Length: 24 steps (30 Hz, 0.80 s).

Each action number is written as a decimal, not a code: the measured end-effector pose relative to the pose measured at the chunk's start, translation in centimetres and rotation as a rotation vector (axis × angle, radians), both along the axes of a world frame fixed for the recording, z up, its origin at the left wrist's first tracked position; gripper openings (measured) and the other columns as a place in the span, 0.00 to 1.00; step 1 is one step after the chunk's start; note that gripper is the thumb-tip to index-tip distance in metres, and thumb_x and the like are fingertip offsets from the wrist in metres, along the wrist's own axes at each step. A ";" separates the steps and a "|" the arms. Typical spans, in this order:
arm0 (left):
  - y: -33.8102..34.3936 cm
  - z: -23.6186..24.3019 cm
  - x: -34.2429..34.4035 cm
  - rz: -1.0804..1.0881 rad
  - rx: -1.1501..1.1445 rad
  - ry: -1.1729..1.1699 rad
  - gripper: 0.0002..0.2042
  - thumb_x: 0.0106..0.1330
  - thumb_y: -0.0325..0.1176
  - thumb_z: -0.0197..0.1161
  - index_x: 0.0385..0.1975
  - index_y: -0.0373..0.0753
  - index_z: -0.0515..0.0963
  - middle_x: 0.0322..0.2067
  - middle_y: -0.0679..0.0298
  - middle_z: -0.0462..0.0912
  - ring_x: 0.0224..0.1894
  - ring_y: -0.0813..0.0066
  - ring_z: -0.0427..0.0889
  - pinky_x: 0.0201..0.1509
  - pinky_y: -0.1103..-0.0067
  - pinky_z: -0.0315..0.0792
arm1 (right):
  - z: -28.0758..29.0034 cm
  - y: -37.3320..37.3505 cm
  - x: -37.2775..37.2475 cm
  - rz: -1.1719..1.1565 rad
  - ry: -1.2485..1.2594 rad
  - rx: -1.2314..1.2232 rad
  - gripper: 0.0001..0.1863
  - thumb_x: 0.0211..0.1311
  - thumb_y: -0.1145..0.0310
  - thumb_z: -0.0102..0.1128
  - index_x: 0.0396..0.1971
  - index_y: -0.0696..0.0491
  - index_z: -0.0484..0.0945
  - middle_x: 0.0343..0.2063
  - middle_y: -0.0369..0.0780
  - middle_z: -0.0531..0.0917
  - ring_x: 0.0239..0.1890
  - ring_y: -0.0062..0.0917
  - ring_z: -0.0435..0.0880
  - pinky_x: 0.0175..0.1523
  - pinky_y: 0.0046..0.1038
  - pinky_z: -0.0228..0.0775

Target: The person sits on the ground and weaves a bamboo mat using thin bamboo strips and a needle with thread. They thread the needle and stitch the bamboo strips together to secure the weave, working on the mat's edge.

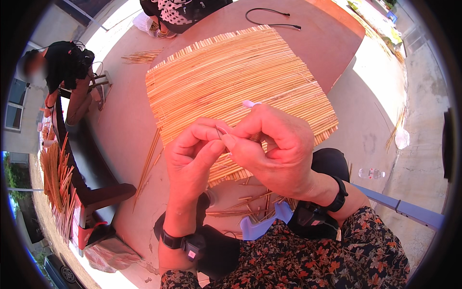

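Observation:
My left hand [190,151] and my right hand [284,147] meet in front of me, thumbs and forefingers pinched close together. A thin dark sliver shows between the fingertips; it is too small to name. The right hand's other fingers are curled in, and a brownish bit shows within them. A small pale, whitish-lilac tip [250,103] sticks up beyond the right knuckles. Just behind and beneath the hands lies a mat of straw-coloured stalks [231,72], set side by side and bound by rows of stitching. The hands cover part of its near side.
A reddish table [327,38] bears the mat and a black cable [267,24]. Loose stalks [147,166] lie left of the mat. A bundle of stalks [57,178] rests at the dark bench on the left. One person [72,67] bends there; another stands beyond the table. A clear bottle [371,173] lies right.

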<state>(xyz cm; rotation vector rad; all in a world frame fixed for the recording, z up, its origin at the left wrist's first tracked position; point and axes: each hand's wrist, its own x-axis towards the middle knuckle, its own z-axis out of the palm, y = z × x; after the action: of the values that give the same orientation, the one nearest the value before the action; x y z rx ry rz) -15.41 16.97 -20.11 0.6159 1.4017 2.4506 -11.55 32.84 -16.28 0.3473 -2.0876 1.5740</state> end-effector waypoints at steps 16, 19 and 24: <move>-0.2 0.0 0.0 0.001 -0.018 -0.003 0.01 0.64 0.21 0.61 0.33 0.31 0.77 0.41 0.56 0.78 0.44 0.74 0.78 0.50 0.77 0.74 | 0.0 0.2 0.0 0.013 0.005 0.005 0.06 0.52 0.81 0.65 0.23 0.55 0.76 0.18 0.31 0.75 0.18 0.13 0.71 0.54 0.31 0.71; -0.2 0.0 0.0 -0.003 -0.011 0.003 0.02 0.64 0.20 0.61 0.34 0.31 0.77 0.42 0.56 0.78 0.45 0.74 0.78 0.50 0.77 0.74 | 0.1 0.1 0.1 0.011 0.004 0.004 0.06 0.52 0.81 0.65 0.23 0.55 0.76 0.18 0.31 0.74 0.18 0.13 0.70 0.54 0.30 0.71; -0.2 0.0 0.1 -0.007 -0.015 0.004 0.02 0.64 0.19 0.61 0.34 0.31 0.77 0.42 0.56 0.78 0.45 0.75 0.78 0.50 0.78 0.73 | 0.1 0.0 0.1 0.014 0.010 0.013 0.07 0.52 0.81 0.65 0.23 0.56 0.76 0.18 0.32 0.74 0.18 0.14 0.69 0.43 0.23 0.71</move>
<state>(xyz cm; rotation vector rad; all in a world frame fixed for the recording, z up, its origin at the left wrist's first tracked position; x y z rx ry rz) -15.31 16.76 -20.12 0.6221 1.4161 2.4324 -11.41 32.85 -16.22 0.3750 -2.0927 1.5641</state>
